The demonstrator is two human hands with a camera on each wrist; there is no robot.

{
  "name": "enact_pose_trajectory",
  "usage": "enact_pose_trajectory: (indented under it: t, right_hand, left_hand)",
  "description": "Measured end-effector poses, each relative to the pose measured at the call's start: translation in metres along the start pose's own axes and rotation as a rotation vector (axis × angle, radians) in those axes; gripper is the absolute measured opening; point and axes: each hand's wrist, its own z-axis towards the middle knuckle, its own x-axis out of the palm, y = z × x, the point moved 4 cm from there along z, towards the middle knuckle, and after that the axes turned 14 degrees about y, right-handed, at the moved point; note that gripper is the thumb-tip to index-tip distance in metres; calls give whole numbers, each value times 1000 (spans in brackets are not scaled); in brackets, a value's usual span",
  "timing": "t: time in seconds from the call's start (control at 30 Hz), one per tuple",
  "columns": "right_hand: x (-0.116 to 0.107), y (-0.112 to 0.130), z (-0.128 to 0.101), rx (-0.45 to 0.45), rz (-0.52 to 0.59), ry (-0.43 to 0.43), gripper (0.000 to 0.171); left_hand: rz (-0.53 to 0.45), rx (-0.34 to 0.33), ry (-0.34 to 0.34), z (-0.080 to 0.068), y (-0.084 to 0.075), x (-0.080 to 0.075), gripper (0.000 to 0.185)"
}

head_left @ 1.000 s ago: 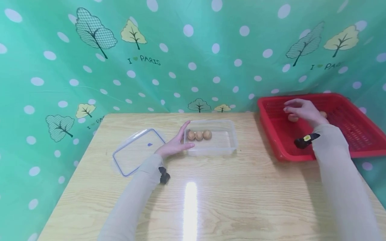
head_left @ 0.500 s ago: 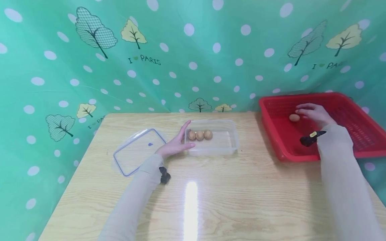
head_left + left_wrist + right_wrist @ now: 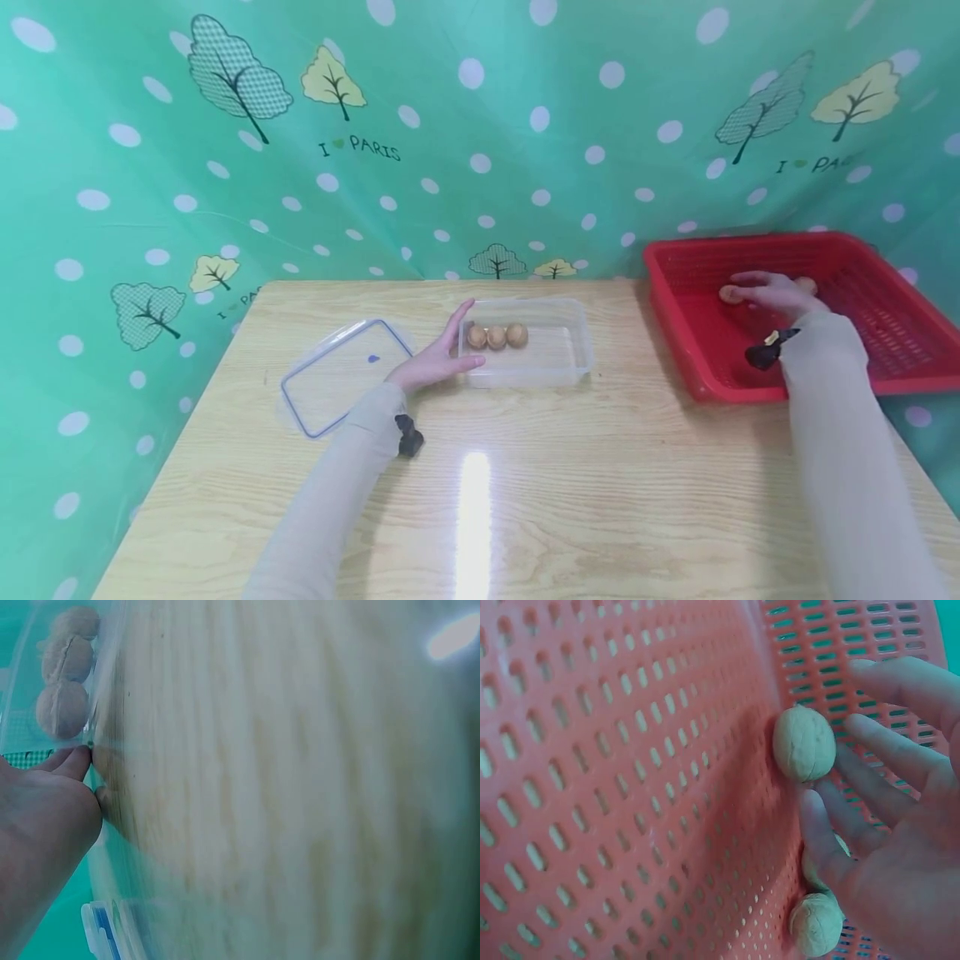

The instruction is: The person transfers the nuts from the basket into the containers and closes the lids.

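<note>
A walnut lies in the red plastic basket, and my right hand reaches in around it. The right wrist view shows the fingers spread beyond this walnut, the thumb tip close below it. More walnuts lie behind the thumb, one partly hidden. My left hand rests at the left end of a clear plastic container, thumb and forefinger stretched apart along it. Three walnuts sit in a row inside the container; the left wrist view shows that row too.
A clear lid with a blue seal lies on the wooden table, left of the container and partly behind the left forearm. A green patterned curtain hangs behind the table. The basket's raised rim surrounds the right hand.
My right hand first shifted right inside the basket, then came back left and lower to the walnut there. My left hand and the container have stayed in place.
</note>
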Motion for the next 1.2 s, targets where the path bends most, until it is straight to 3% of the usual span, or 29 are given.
enact_pose_trajectory:
  t: [0.13, 0.37, 0.87, 1.0, 1.2]
  right_hand:
    - [11, 8, -9, 10, -1, 13, 89]
    - [25, 18, -21, 91, 122, 75, 95]
    - [28, 22, -12, 56, -16, 186, 89]
    - [28, 22, -12, 74, -59, 154, 94]
    - [30, 24, -13, 74, -39, 114, 95]
  left_hand:
    - [-10, 25, -1, 0, 0, 0, 97]
    - [-20, 44, 0, 2, 4, -1, 95]
    - [0, 18, -9, 2, 4, -2, 96]
    - [1, 21, -5, 1, 3, -2, 96]
    - [8, 3, -1, 1, 3, -1, 97]
